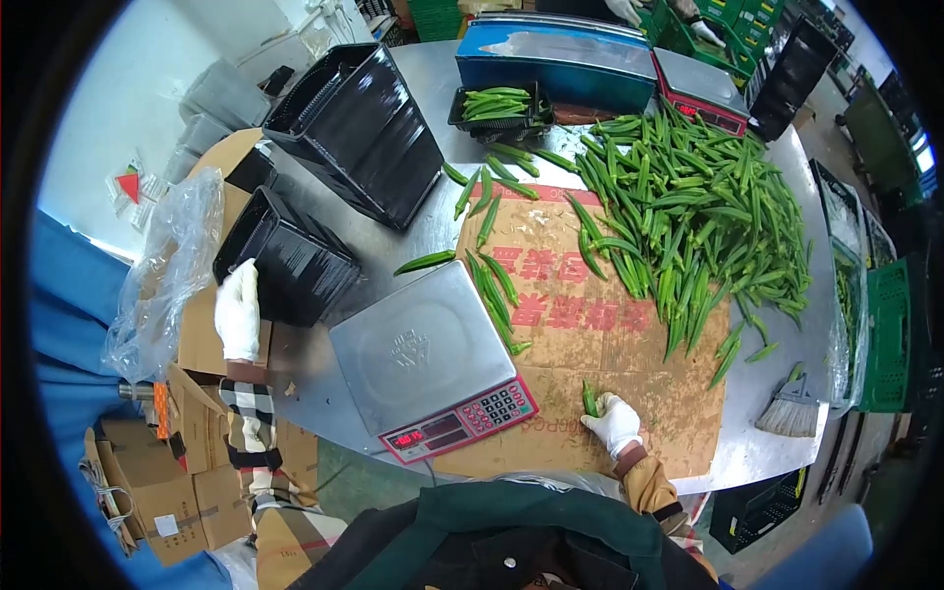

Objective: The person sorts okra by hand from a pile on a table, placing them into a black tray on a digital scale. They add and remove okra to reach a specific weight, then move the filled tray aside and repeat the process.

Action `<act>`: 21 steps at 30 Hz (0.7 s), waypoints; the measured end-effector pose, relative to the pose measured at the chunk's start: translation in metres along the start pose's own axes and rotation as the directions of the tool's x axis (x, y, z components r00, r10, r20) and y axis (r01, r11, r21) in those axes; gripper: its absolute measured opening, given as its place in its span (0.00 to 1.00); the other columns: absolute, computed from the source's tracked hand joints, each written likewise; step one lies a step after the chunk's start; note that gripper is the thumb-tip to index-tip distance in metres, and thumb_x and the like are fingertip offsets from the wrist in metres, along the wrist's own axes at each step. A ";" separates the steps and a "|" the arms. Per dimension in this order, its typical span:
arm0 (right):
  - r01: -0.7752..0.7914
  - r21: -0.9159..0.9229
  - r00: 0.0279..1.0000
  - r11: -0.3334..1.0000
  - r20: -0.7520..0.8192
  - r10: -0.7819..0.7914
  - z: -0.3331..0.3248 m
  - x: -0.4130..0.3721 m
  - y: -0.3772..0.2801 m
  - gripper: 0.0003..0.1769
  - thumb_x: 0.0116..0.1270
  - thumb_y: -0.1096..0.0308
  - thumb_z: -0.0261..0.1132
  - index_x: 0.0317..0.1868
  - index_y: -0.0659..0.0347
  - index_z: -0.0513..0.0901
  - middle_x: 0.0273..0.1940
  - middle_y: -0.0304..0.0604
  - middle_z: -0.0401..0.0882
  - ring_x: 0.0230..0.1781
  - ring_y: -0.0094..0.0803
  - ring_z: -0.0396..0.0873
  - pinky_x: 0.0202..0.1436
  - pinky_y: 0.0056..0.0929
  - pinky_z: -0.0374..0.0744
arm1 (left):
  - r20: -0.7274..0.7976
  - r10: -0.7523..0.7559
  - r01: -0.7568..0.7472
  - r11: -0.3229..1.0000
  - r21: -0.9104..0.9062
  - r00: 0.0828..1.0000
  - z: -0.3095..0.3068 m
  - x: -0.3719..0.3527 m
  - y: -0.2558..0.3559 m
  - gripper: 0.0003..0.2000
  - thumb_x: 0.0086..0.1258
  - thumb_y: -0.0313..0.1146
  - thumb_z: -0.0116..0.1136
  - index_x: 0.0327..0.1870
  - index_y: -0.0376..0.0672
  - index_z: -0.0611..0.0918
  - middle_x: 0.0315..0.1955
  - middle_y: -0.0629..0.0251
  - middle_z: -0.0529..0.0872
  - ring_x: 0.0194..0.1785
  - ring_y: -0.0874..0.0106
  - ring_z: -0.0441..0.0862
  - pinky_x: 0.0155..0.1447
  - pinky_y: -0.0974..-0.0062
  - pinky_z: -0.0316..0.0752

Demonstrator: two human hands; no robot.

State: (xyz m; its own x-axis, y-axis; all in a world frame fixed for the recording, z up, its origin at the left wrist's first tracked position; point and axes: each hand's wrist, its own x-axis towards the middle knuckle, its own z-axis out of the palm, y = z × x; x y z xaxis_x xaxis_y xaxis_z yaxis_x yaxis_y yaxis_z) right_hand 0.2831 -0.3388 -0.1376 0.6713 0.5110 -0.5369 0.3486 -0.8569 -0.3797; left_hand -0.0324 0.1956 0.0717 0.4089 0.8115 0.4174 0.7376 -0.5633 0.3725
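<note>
My left hand [238, 313], in a white glove, is at the near rim of a smaller stack of black plastic trays [305, 267]. Its fingers close over the edge of a tray there. My right hand [614, 425], also gloved, is low over the cardboard sheet [580, 369] and pinches a single okra pod [589, 398]. Between the hands sits a scale [423, 344] with a bare metal plate and a lit red display. A large heap of okra [688, 206] covers the right side, and several loose pods [495, 295] lie beside the scale.
Behind stand a taller stack of black trays [364, 138], a black tray of okra [495, 106], a blue box [556, 67] and a second scale [700, 88]. A brush [790, 408] lies at the right edge. Another person's gloved hands show at the top, near green crates [693, 39].
</note>
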 end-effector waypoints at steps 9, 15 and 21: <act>-0.002 0.091 1.000 0.996 0.000 0.002 0.003 -0.002 0.003 0.24 0.52 0.51 0.79 0.41 0.58 0.83 0.37 0.52 0.86 0.42 0.51 0.85 0.47 0.44 0.80 | 0.050 -0.238 0.238 0.884 -0.402 0.970 0.006 0.028 -0.097 0.09 0.73 0.28 0.61 0.48 0.36 0.88 0.39 0.67 0.89 0.45 0.74 0.83 0.54 0.75 0.77; 0.082 0.584 0.996 0.808 -0.025 -0.083 0.009 0.015 0.024 0.13 0.61 0.66 0.76 0.43 0.60 0.83 0.34 0.41 0.85 0.31 0.33 0.82 0.39 0.30 0.79 | -0.466 -0.291 0.087 0.908 -0.410 0.836 -0.040 -0.002 0.025 0.11 0.77 0.28 0.57 0.53 0.34 0.85 0.48 0.61 0.88 0.51 0.72 0.82 0.61 0.74 0.75; -0.073 0.948 0.984 0.309 0.118 -0.132 -0.064 0.068 -0.018 0.11 0.71 0.72 0.68 0.51 0.61 0.81 0.37 0.38 0.85 0.33 0.25 0.83 0.37 0.25 0.82 | 0.249 0.300 -0.231 0.934 -0.272 0.921 -0.010 -0.115 0.138 0.01 0.65 0.28 0.65 0.34 0.45 0.87 0.39 0.61 0.86 0.44 0.62 0.81 0.53 0.63 0.76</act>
State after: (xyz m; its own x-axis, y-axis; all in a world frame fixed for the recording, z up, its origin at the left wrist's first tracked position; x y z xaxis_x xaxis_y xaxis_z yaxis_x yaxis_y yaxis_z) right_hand 0.3644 -0.2927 -0.1186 0.5375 0.6237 -0.5675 -0.5610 -0.2380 -0.7929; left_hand 0.0169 0.0229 0.0832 0.7317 0.6169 0.2897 0.4487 -0.7560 0.4766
